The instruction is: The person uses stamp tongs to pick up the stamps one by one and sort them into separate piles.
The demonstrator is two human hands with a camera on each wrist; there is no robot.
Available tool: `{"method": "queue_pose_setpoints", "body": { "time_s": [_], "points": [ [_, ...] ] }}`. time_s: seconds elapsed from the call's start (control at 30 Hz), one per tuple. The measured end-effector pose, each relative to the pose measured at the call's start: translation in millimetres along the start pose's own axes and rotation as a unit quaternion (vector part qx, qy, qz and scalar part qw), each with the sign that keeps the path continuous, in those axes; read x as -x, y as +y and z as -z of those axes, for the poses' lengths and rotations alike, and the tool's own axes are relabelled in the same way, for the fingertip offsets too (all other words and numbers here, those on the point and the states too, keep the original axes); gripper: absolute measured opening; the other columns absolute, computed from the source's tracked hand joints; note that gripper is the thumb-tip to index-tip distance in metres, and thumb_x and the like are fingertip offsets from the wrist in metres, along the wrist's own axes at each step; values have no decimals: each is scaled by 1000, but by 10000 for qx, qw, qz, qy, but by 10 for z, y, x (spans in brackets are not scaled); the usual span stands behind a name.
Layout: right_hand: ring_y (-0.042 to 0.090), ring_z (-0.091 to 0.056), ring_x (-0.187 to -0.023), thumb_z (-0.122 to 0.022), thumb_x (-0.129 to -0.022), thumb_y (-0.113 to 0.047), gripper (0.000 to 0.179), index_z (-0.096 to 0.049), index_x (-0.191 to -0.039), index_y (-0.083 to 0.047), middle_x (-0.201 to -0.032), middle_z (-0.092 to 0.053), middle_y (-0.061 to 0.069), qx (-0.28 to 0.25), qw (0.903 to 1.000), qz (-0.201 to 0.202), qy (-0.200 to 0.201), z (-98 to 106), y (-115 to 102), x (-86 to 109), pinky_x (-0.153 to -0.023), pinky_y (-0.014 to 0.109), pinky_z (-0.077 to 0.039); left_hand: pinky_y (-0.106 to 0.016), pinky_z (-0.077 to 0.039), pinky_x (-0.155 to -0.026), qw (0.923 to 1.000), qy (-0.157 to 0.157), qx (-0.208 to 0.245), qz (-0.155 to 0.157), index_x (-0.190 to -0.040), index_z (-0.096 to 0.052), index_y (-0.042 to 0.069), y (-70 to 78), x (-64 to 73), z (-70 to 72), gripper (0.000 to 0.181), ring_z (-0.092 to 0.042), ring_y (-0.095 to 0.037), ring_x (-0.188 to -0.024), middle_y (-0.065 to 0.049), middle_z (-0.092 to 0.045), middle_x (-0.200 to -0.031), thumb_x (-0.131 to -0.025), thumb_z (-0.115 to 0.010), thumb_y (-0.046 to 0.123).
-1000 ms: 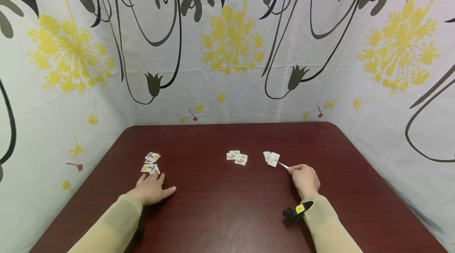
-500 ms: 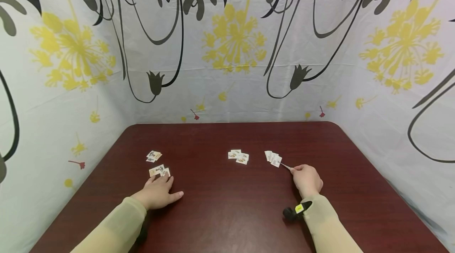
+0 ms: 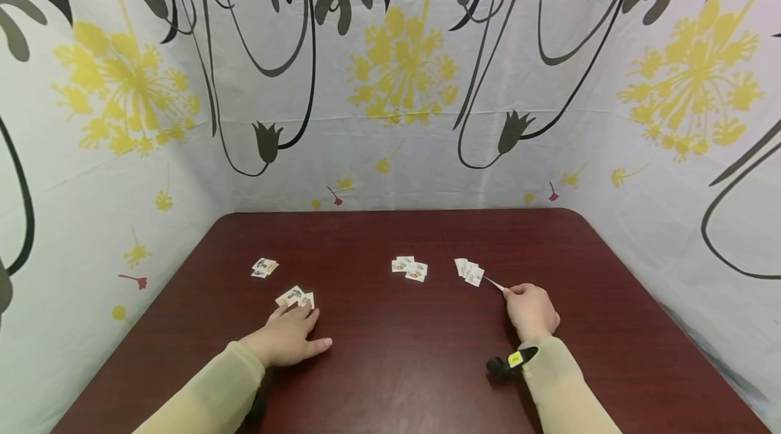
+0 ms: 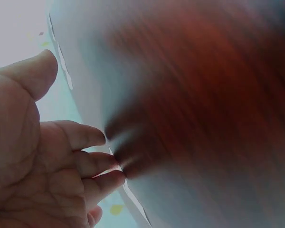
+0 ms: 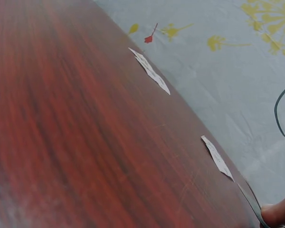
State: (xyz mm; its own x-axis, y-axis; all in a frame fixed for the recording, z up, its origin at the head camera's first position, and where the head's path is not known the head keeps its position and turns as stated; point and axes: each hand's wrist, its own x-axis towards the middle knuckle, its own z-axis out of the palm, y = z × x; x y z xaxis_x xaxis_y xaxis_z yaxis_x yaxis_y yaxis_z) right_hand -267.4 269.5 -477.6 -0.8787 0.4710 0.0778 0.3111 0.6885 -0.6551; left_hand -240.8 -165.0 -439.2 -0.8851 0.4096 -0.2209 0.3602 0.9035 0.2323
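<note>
Left hand [image 3: 287,339] released, fingers extended, tips on the near-left cards [image 3: 289,296] on the tabletop [image 3: 390,366]. Right hand [image 3: 532,310] pinching a thin white card [image 3: 495,283], edge-on, near side of the right cluster [image 3: 472,274]. Middle cluster [image 3: 415,270] overlaps, just left of that one. Far-left cards [image 3: 264,267] overlap, apart from the near-left ones.

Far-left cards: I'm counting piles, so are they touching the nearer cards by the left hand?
Apart. The head view shows a strip of bare table between the far-left cards and the nearer cards by the left hand.
</note>
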Motion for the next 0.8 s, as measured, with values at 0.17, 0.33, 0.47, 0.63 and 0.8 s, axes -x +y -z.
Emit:
{"method": "queue_pose_setpoints", "body": {
  "time_s": [0.17, 0.33, 0.47, 0.63, 0.8],
  "points": [
    [35, -59, -92, -58, -93, -27, 27, -72, -100, -5, -102, -67, 18, -179, 9998, -62, 111, 10, -5, 28, -81, 57, -34, -54, -14, -113, 9994, 46, -64, -335, -141, -44, -4, 76, -36, -34, 75, -30, -34, -140, -20, -38, -149, -94, -52, 54],
    [34, -58, -96, -61, -92, -28, 27, -73, -101, -5, -105, -66, 17, -455, 9987, 159, 179, 24, -59, 60, -84, 54, -35, -53, -15, -113, 9985, 28, 16, -548, -142, -44, 0, 170, -55, -72, 73, -30, -30, -141, -14, -36, -151, -93, -53, 54],
    [31, -58, -94, -64, -89, -27, 26, -74, -99, -5, -103, -65, 16, -655, 9967, 460, 95, 8, -117, 83, -81, 48, -40, -53, -16, -112, 9972, 46, -95, -742, -143, -44, 2, 234, -86, -99, 73, -31, -29, -140, -13, -36, -151, -93, -53, 54],
    [29, -57, -97, -66, -89, -27, 25, -74, -99, -5, -106, -65, 14, -857, 9936, 667, -297, -63, -163, 112, -82, 45, -42, -52, -16, -113, 9958, 4, -140, -900, -143, -45, 3, 326, -129, -105, 72, -32, -26, -140, -11, -38, -151, -93, -53, 54],
    [27, -56, -99, -68, -88, -26, 22, -74, -96, -7, -105, -64, 11, -935, 9906, 808, -591, -119, -240, 184, -85, 43, -41, -52, -14, -114, 9943, -53, -169, -1048, -143, -45, 5, 386, -164, -123, 70, -31, -25, -141, -10, -37, -152, -94, -51, 55]
  ]
}}
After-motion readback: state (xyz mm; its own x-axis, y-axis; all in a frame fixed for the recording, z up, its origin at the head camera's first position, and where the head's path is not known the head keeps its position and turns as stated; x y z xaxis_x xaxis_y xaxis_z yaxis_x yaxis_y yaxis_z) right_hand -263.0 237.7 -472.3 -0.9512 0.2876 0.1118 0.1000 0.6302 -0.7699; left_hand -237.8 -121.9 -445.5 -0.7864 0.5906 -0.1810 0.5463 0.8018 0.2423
